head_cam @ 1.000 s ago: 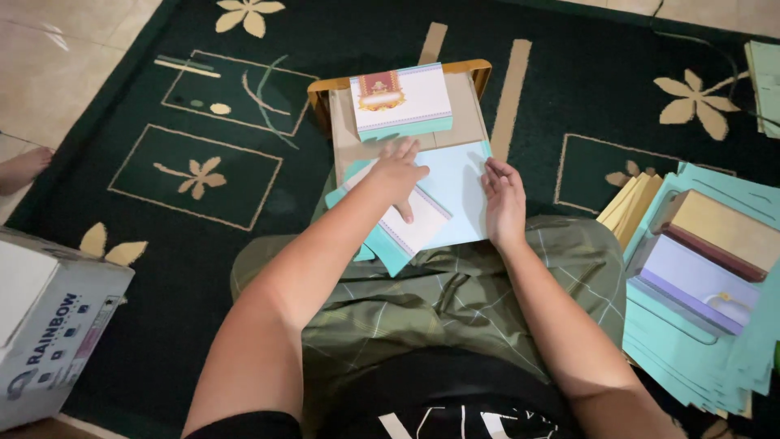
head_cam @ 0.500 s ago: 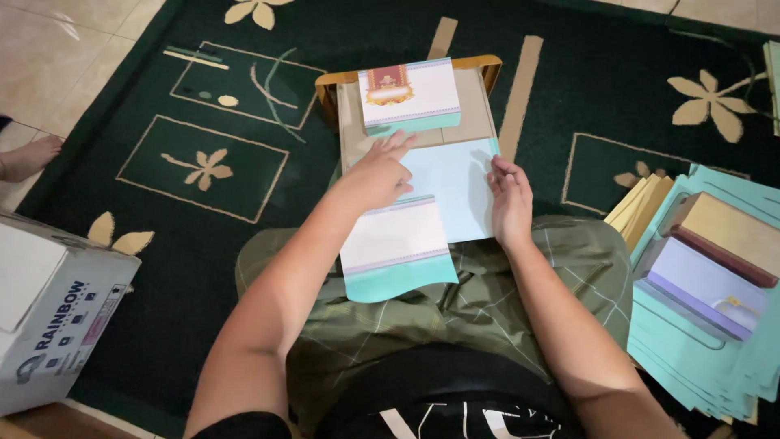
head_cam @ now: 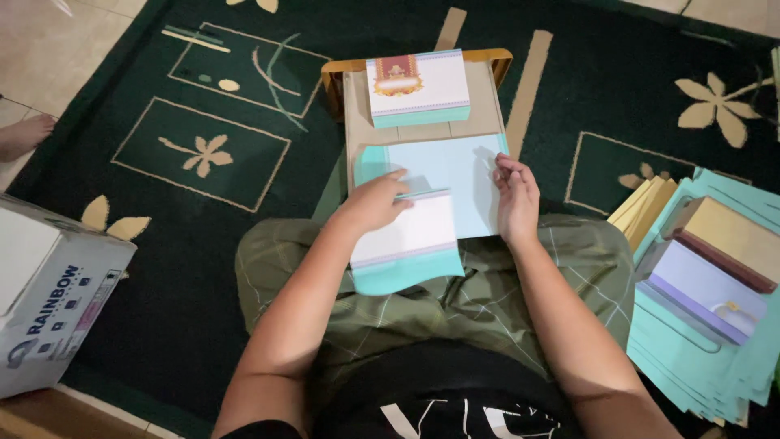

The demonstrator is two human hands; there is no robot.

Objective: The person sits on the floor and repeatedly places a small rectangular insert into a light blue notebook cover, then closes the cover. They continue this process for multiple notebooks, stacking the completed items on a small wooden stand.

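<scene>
Carpet, dark green with tan flower and rectangle patterns, covers the floor; pale tile shows at ten o'clock. The person sits with a wooden board ahead at twelve o'clock, a stack of white and teal cards on its far end. The left hand grasps the top edge of a white and teal card lying over the lap. The right hand rests with fingers pressed flat on a pale blue sheet, gripping nothing. At three o'clock lie teal sheets and stacked cards. A white cardboard box sits at eight o'clock.
</scene>
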